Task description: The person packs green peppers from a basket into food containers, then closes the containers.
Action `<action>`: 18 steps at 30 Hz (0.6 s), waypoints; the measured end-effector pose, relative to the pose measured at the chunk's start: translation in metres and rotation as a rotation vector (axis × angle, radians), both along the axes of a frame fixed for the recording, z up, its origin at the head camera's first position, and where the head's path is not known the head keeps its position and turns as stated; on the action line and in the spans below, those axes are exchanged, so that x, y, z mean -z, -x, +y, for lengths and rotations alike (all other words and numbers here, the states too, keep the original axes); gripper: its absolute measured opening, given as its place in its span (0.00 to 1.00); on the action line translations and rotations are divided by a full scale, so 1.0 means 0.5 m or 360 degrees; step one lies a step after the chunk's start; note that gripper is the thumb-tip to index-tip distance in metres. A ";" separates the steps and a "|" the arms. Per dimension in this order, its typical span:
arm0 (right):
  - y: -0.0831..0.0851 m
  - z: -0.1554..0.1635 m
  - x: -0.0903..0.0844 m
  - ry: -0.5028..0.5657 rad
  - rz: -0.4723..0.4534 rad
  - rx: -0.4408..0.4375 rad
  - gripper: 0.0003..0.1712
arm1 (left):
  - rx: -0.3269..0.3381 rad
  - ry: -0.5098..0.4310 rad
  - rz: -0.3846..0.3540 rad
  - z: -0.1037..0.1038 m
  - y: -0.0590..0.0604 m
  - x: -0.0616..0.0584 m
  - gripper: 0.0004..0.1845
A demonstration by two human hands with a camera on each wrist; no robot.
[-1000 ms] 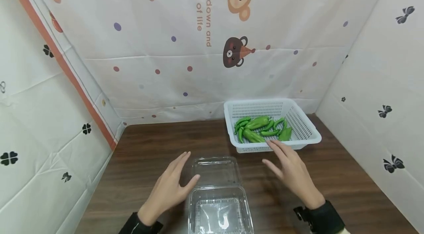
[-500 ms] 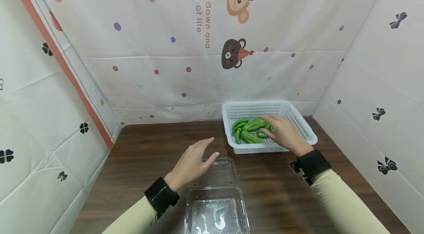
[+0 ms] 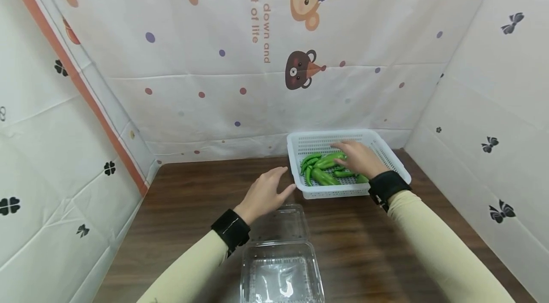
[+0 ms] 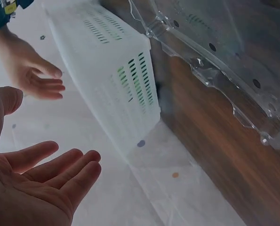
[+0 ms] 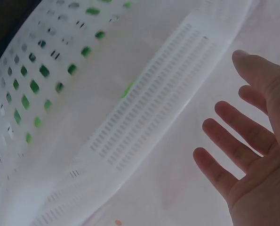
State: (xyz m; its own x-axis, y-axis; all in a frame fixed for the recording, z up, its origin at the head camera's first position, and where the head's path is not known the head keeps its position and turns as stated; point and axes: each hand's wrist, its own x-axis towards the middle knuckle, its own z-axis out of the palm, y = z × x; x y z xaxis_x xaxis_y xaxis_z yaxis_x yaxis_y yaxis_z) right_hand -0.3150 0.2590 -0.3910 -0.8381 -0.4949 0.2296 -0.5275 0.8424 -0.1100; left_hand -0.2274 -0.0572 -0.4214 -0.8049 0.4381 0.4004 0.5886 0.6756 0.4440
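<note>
A white slotted basket (image 3: 396,169) stands on the brown table at the back right and holds several green peppers (image 3: 322,176). My right hand (image 3: 350,155) hovers over the peppers with spread, straight fingers and holds nothing; whether it touches them I cannot tell. The right wrist view shows that open right hand (image 5: 245,150) beside the basket wall (image 5: 144,108). My left hand (image 3: 279,183) is open, close to the basket's front left corner. In the left wrist view the empty left palm (image 4: 41,183) faces the basket (image 4: 111,70). A clear clamshell box (image 3: 280,269) lies open near me.
The clamshell's lid (image 3: 280,223) lies flat between the box and the basket. Patterned cloth walls (image 3: 214,79) close in the table on the left, back and right. Bare brown tabletop (image 3: 193,193) stretches to the left of the basket.
Both hands left the clamshell box and moved away from me. The right hand went over the basket's peppers. The left hand came up to the basket's front left corner.
</note>
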 end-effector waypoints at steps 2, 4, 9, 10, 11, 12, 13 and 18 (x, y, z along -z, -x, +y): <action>0.013 0.000 0.001 -0.0033 -0.0058 0.0016 0.32 | 0.0003 0.0039 -0.0037 0.010 0.009 0.003 0.33; 0.028 -0.001 0.002 -0.0076 -0.0107 0.0026 0.32 | 0.0003 0.0084 -0.0058 0.018 0.016 0.006 0.35; 0.063 -0.004 0.005 -0.0195 -0.0175 0.0016 0.31 | -0.0026 0.0223 -0.0103 0.032 0.033 0.012 0.38; 0.069 -0.005 0.007 -0.0207 -0.0189 0.0018 0.31 | -0.0028 0.0240 -0.0112 0.035 0.036 0.013 0.39; 0.074 -0.004 0.008 -0.0218 -0.0208 0.0025 0.31 | -0.0023 0.0251 -0.0120 0.038 0.039 0.014 0.39; 0.079 -0.004 0.010 -0.0222 -0.0229 0.0029 0.32 | -0.0017 0.0261 -0.0121 0.041 0.041 0.015 0.39; 0.083 -0.004 0.011 -0.0229 -0.0248 0.0031 0.32 | -0.0011 0.0268 -0.0123 0.044 0.043 0.016 0.39; 0.106 -0.011 0.015 -0.0278 -0.0334 0.0029 0.32 | 0.0001 0.0290 -0.0118 0.059 0.051 0.023 0.39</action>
